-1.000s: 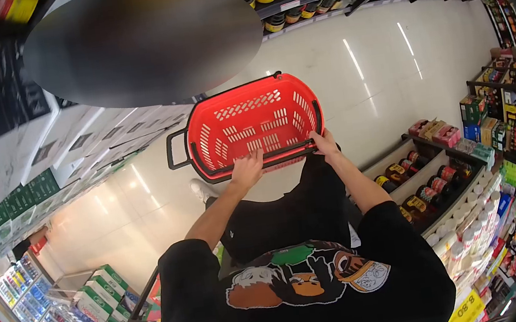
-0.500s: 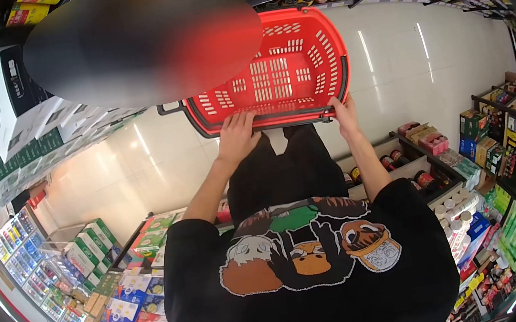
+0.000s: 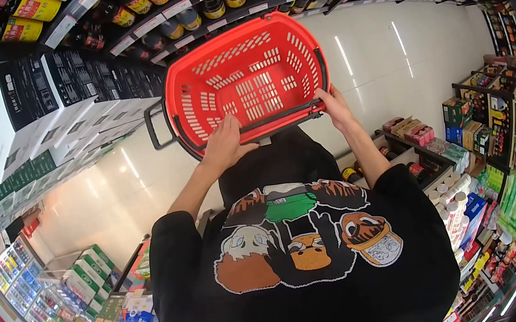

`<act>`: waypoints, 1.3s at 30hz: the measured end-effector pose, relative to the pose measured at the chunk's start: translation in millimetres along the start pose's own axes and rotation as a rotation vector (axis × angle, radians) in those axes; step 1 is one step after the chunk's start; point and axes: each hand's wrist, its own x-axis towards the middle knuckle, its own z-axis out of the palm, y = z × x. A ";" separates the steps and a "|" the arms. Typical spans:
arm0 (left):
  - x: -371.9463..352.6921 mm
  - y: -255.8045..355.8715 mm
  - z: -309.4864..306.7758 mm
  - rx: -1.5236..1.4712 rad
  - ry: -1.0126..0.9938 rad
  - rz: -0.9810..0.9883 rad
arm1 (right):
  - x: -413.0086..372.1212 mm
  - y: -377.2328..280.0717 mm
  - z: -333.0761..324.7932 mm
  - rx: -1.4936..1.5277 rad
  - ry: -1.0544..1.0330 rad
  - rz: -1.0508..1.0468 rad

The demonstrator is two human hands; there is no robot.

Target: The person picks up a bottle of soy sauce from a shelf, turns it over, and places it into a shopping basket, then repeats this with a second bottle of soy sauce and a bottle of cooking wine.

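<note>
A red plastic shopping basket (image 3: 259, 92) with slotted walls and a black handle fills the upper middle of the head view; nothing lies in it. Its floor faces the camera, and the basket is tilted. My left hand (image 3: 225, 144) grips the near rim at the left, with the fingers over the edge. At the near right corner, my right hand (image 3: 335, 106) holds the rim beside the end of the black handle. A black loop (image 3: 159, 125) sticks out from the basket's left end.
Shelves of bottles and jars (image 3: 212, 7) run along the top. Stacked white and black boxes (image 3: 18, 121) stand at the left. Bins with jars and packets (image 3: 427, 161) lie to the right, behind me. Tiled floor (image 3: 381, 53) stretches to the upper right.
The basket has shifted left and turned, its left end now lower in view. Both hands moved left with it, still on the rim. More of the shelf and stacked boxes shows.
</note>
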 end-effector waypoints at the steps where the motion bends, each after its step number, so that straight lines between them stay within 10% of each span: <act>1: -2.1 1.8 -5.6 0.010 -0.054 -0.041 | -1.1 -1.4 2.1 -0.007 -0.035 0.048; 5: -3.7 2.7 -13.0 -0.196 -0.266 -0.292 | -11.0 2.1 10.1 -0.042 -0.066 0.095; 10: -9.9 8.3 -22.8 0.036 0.117 -0.084 | 0.6 8.0 10.3 0.067 -0.187 0.149; 16: -13.9 28.8 -104.3 -0.113 0.112 -0.352 | -20.9 -16.1 27.0 0.226 -0.232 0.317; 22: -31.5 0.8 -150.3 -0.529 0.128 -0.468 | -16.0 10.1 71.3 0.081 -0.122 -0.120; 31: -73.7 11.1 -180.6 -0.730 0.227 -0.444 | -56.1 0.4 116.2 -0.086 -0.306 0.069; 39: -90.8 -44.2 -167.0 -0.364 0.318 -0.628 | -72.4 31.5 164.5 -0.038 -0.409 -0.002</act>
